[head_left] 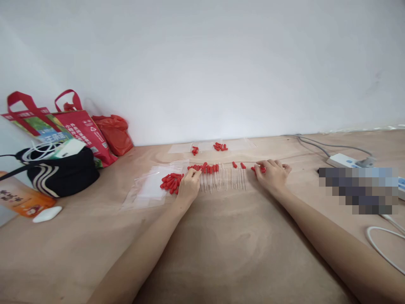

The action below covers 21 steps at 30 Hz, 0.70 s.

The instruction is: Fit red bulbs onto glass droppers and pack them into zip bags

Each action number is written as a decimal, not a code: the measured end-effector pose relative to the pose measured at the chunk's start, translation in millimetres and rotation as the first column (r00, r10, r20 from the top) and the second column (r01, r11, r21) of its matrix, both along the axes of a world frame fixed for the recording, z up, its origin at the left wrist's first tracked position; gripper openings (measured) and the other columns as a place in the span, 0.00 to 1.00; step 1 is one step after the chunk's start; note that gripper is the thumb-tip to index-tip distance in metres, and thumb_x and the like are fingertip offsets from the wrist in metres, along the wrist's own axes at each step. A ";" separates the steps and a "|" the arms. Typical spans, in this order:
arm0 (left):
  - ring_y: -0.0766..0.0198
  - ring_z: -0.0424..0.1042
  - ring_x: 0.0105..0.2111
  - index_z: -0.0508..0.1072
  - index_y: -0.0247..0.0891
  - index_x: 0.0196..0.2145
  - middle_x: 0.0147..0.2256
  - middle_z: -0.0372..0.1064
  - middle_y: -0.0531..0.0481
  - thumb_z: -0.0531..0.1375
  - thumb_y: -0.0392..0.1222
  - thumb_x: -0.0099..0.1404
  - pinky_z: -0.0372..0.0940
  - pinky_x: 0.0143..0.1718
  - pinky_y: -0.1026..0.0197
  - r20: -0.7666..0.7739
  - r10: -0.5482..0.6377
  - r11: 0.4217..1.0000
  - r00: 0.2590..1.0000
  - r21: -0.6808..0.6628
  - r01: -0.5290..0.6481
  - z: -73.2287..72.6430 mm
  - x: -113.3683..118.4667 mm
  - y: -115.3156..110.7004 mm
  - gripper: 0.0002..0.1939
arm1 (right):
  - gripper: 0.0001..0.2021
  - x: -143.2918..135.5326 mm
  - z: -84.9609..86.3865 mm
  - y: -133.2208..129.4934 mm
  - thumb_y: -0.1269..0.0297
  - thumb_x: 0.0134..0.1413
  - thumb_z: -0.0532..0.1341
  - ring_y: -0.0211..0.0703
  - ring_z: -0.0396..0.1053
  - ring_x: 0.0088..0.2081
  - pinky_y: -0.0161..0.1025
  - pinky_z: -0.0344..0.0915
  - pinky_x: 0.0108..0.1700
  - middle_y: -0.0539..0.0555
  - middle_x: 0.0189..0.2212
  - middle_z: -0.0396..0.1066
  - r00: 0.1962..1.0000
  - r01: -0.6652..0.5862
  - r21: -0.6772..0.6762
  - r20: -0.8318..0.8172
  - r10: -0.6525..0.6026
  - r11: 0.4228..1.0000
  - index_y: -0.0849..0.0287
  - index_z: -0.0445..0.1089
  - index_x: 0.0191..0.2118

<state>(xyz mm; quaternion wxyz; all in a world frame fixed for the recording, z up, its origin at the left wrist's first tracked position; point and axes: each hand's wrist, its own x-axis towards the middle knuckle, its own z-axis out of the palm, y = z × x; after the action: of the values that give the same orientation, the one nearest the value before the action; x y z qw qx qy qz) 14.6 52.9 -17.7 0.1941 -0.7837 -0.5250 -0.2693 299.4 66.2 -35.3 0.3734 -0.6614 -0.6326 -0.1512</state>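
A row of thin clear tubes [224, 177] lies on the wooden table, several with red rubber caps [210, 169] at their far ends. My left hand [189, 185] is at the row's left end, fingers pinched together by the caps; what they hold, if anything, is hidden. To its left, a pile of loose red caps [171, 183] rests on clear plastic bags [147, 185]. My right hand [272, 174] is right of the row, its fingers curled around red caps [263, 169]. Two red caps [243, 165] sit at the row's right part.
Further back, more red caps [220, 147] lie on flat plastic bags [242, 145]. At left stand a red shopping bag [84, 131], a black pouch [69, 175], an orange packet [30, 202] and a white case [47, 214]. A power strip [343, 161] with cables is at right.
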 end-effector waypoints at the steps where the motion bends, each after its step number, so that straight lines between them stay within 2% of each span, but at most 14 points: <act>1: 0.64 0.66 0.28 0.71 0.35 0.33 0.29 0.64 0.47 0.49 0.29 0.60 0.61 0.29 0.64 -0.014 0.003 1.000 1.000 -0.011 -0.003 -0.2 1.3 0.7 0.11 | 0.14 1.4 -0.6 0.5 0.58 0.50 0.50 0.46 0.59 0.34 0.47 0.40 0.41 0.55 0.28 0.70 1.000 0.026 -0.020 0.007 -0.026 0.999 0.58 0.70 0.29; 6: 0.65 0.65 0.27 0.70 0.35 0.27 0.28 0.63 0.48 0.49 0.28 0.58 0.62 0.30 0.64 -0.028 -0.045 0.998 0.999 -0.034 0.044 -4.2 5.7 -1.7 0.10 | 0.15 -1.4 0.6 -2.4 0.56 0.48 0.50 0.46 0.58 0.34 0.49 0.39 0.41 0.55 0.28 0.70 0.999 0.031 -0.128 0.043 -0.025 0.991 0.58 0.70 0.27; 13: 0.63 0.67 0.33 0.69 0.32 0.31 0.34 0.63 0.44 0.52 0.35 0.58 0.65 0.34 0.62 0.067 -0.121 0.992 0.990 -0.036 0.124 -10.6 11.3 -7.5 0.07 | 0.14 -5.9 3.0 -9.4 0.58 0.49 0.49 0.48 0.59 0.35 0.48 0.41 0.40 0.57 0.30 0.70 0.989 0.083 -0.283 0.140 -0.044 0.956 0.59 0.67 0.29; 16: 0.61 0.66 0.35 0.70 0.33 0.33 0.33 0.63 0.44 0.54 0.37 0.57 0.64 0.37 0.59 0.129 -0.149 0.988 0.980 -0.030 0.154 -9.9 12.0 -8.7 0.07 | 0.14 -7.3 3.0 -12.4 0.59 0.50 0.48 0.49 0.60 0.35 0.48 0.42 0.39 0.59 0.31 0.70 0.983 0.100 -0.301 0.178 -0.047 0.948 0.60 0.67 0.32; 21: 0.58 0.63 0.37 0.71 0.34 0.31 0.35 0.63 0.44 0.56 0.38 0.56 0.61 0.40 0.55 0.119 -0.120 0.992 0.986 -0.018 0.123 -2.8 20.8 -9.0 0.07 | 0.13 -9.9 3.0 -14.9 0.61 0.51 0.48 0.50 0.61 0.36 0.49 0.42 0.40 0.60 0.32 0.70 0.977 0.109 -0.318 0.207 -0.043 0.942 0.61 0.66 0.35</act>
<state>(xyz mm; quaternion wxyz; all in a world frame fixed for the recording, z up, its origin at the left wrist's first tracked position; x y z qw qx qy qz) 35.4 43.9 -20.5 0.1361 -0.7995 -0.4900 -0.3196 289.5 51.3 -32.3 0.1876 -0.7199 -0.6568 -0.1232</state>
